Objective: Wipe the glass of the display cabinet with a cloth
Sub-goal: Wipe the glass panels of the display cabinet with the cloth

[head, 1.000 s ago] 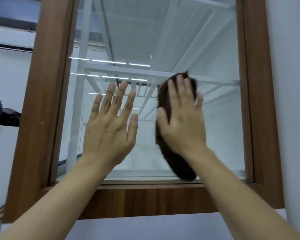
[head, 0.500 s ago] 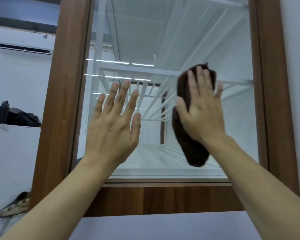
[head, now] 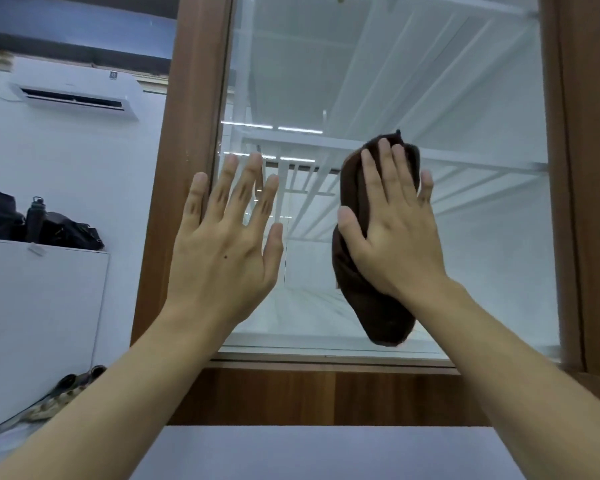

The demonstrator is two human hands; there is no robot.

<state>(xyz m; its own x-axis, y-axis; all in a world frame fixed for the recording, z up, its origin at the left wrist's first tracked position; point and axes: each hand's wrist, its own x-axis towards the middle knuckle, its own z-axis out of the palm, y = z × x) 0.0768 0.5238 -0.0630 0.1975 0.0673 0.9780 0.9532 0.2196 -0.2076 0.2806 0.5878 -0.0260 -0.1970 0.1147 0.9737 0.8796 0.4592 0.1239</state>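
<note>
The display cabinet's glass pane [head: 465, 98] fills the middle of the view, set in a brown wooden frame [head: 191, 133]. My right hand [head: 395, 230] lies flat with spread fingers, pressing a dark brown cloth [head: 371, 306] against the glass right of centre. The cloth hangs folded below my palm, and its top edge shows above my fingertips. My left hand [head: 226, 244] is flat and open near the glass at its lower left, fingers apart, the little finger over the frame's inner edge. It holds nothing.
White shelves [head: 361, 143] show behind the glass. The frame's lower rail [head: 326, 393] runs under the pane. To the left are a white wall, an air conditioner [head: 73, 95], a white cabinet [head: 42, 323] with dark bags and a bottle [head: 35, 220] on top.
My right hand and the cloth have slid up and a little right on the glass, the cloth's bottom leaving the lower rail. The view has shifted, the cabinet sitting further right in it. My left hand stays flat.
</note>
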